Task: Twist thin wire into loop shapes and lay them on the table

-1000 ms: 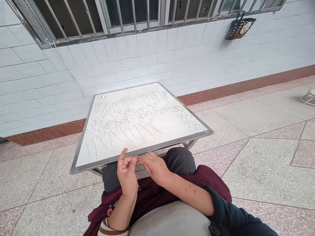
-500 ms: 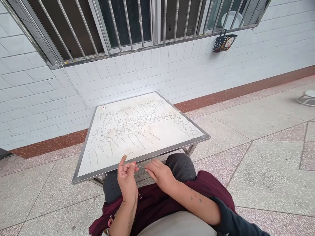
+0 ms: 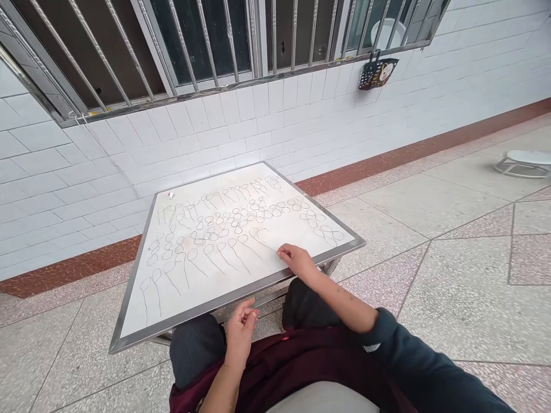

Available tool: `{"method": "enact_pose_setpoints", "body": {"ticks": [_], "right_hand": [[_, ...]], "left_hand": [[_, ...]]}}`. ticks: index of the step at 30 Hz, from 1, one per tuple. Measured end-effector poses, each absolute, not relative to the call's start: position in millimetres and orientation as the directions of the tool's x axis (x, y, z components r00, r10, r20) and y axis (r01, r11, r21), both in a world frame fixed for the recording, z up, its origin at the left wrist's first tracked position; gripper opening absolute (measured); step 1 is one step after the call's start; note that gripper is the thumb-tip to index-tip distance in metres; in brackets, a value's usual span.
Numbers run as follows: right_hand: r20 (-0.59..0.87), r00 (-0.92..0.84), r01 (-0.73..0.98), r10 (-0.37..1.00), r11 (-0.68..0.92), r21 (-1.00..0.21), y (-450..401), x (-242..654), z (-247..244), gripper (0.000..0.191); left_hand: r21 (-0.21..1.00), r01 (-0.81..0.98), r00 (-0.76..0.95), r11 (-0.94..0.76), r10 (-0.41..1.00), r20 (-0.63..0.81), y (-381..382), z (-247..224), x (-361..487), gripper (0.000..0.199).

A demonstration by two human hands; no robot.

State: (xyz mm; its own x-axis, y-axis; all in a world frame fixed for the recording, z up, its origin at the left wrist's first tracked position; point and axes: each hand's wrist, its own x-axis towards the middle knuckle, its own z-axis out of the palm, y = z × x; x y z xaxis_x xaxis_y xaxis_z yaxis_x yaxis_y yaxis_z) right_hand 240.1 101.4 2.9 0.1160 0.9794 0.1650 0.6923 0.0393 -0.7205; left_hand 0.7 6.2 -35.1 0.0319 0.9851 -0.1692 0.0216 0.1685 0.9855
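Note:
Over the near right part of the white table [image 3: 297, 232], my right hand [image 3: 298, 261] pinches the tail end of a thin dark wire with a loop [image 3: 266, 245]. The loop end of that wire lies on the tabletop beside similar long-tailed loops [image 3: 228, 255]. Below the table's front edge, my left hand [image 3: 241, 326] is held over my lap with fingers loosely bent and apart. Nothing shows in it.
Rows of small wire rings and figure-eights [image 3: 232, 218] cover the table's middle. A small red-and-white item [image 3: 171, 195] sits at the far left corner. Behind stand a tiled wall [image 3: 193, 132] and a barred window with a hanging bag [image 3: 377, 73]. A round stool [image 3: 527, 158] is at right.
Both hands were together holding a thin wire at the table's front edge. They have parted: my right hand has moved forward and right onto the table, my left has dropped toward my lap.

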Motion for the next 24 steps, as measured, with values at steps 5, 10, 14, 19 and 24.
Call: {"method": "enact_pose_setpoints", "body": {"ticks": [5, 10, 14, 19, 24], "right_hand": [[0.097, 0.150, 0.806, 0.984, -0.065, -0.588, 148, 262, 5, 0.017], [0.072, 0.103, 0.889, 0.992, -0.059, -0.454, 165, 259, 8, 0.020], [0.069, 0.068, 0.928, 0.995, -0.038, -0.372, 169, 251, 8, 0.017], [0.088, 0.049, 0.942, 0.995, -0.017, -0.337, 167, 245, 3, 0.017], [0.099, 0.073, 0.936, 0.992, -0.034, -0.350, 168, 245, -5, 0.017]], "left_hand": [[0.970, 0.031, 0.053, 0.239, 0.969, -0.241, 20, -59, 2, 0.051], [0.960, 0.037, 0.038, 0.279, 0.959, -0.280, 30, -65, 2, 0.052], [0.954, 0.051, 0.044, 0.297, 0.953, -0.299, 31, -65, 3, 0.052], [0.946, 0.079, 0.065, 0.315, 0.945, -0.320, 32, -61, 3, 0.051], [0.925, 0.110, 0.114, 0.364, 0.920, -0.376, 37, -64, 9, 0.052]]}}
